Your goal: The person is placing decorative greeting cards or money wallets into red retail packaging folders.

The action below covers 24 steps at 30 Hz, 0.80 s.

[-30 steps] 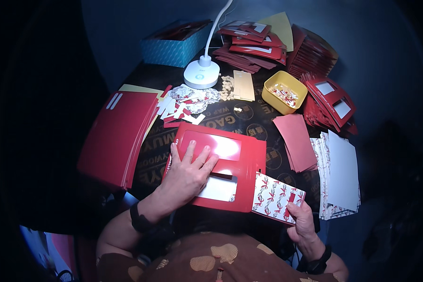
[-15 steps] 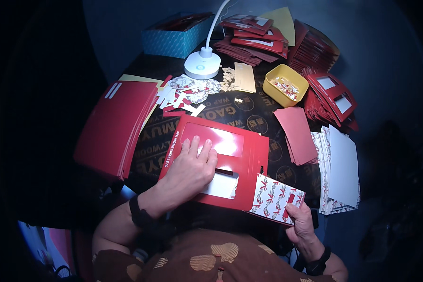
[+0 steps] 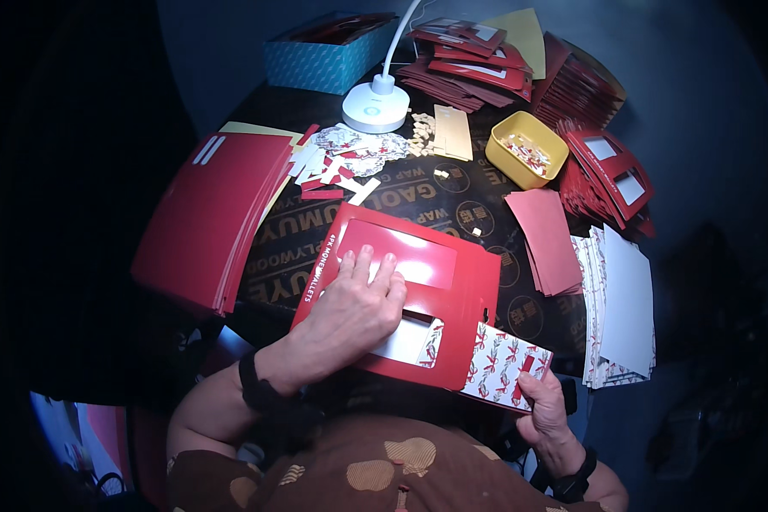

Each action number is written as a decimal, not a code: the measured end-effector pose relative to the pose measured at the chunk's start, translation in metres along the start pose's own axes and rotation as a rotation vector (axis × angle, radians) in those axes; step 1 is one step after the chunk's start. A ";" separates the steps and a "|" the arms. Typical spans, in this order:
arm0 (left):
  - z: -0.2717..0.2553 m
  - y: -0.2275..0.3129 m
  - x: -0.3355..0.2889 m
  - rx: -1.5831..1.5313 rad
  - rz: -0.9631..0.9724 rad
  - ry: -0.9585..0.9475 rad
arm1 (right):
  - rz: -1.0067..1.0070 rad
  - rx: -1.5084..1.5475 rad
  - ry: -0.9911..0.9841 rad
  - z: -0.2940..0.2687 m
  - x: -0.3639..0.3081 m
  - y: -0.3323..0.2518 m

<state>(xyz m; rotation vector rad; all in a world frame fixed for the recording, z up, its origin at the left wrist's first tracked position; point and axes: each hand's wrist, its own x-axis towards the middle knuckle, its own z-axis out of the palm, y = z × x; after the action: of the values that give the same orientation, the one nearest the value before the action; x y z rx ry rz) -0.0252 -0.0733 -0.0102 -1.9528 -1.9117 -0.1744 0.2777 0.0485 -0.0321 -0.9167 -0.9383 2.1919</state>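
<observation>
A flat red card sleeve [image 3: 474,294] with two windows lies tilted in front of me. My left hand [image 3: 354,303] rests on it with fingers stretched out over the upper window, holding nothing. At the sleeve's right end, a white card wallet [image 3: 489,357] with a red-and-green garland print sticks partly out. My right hand [image 3: 544,405] pinches its outer end, the thumb by a small red strip [image 3: 525,375]. White and a patterned edge show through the lower window. The part of the wallet inside the sleeve is otherwise hidden.
Red folders [image 3: 213,213] are stacked left; paper scraps [image 3: 341,162] and a white lamp [image 3: 375,107] stand beyond. At right are a yellow tub [image 3: 520,171], red envelopes [image 3: 546,243], white and patterned sheets [image 3: 627,299] and finished-looking red sleeves [image 3: 610,175]. A blue box [image 3: 328,60] stands behind.
The patterned wallet has slid left, deeper into the sleeve; more of its print shows in the lower window. My right hand moved with it, and my left hand stays flat on the sleeve.
</observation>
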 end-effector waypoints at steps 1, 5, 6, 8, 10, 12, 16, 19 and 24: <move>-0.001 0.002 -0.001 -0.004 -0.006 0.007 | 0.001 -0.001 -0.002 -0.001 -0.001 -0.001; 0.004 0.008 -0.001 -0.018 -0.028 0.039 | 0.006 -0.073 0.021 -0.003 -0.003 -0.010; 0.007 0.008 -0.001 -0.023 -0.032 0.034 | 0.006 -0.097 0.029 -0.003 -0.002 -0.012; 0.006 0.011 -0.002 0.003 -0.040 0.045 | 0.001 -0.116 0.024 -0.005 -0.005 -0.015; 0.007 0.012 -0.003 -0.003 -0.039 0.059 | -0.012 -0.125 0.016 -0.005 -0.006 -0.016; 0.007 0.012 -0.003 -0.007 -0.041 0.070 | -0.007 -0.129 0.010 -0.005 -0.006 -0.018; 0.008 0.014 0.001 0.023 -0.041 0.073 | 0.009 -0.095 0.000 -0.012 -0.003 -0.014; 0.011 0.014 0.002 0.017 -0.055 0.102 | 0.031 -0.070 -0.003 -0.018 0.001 -0.009; 0.013 0.017 0.003 0.007 -0.082 0.131 | 0.051 -0.054 -0.012 -0.019 0.005 -0.005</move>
<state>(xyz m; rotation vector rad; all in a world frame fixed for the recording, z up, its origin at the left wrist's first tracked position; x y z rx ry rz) -0.0112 -0.0655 -0.0239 -1.8128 -1.9050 -0.3107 0.2909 0.0619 -0.0400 -0.9631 -0.9940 2.2272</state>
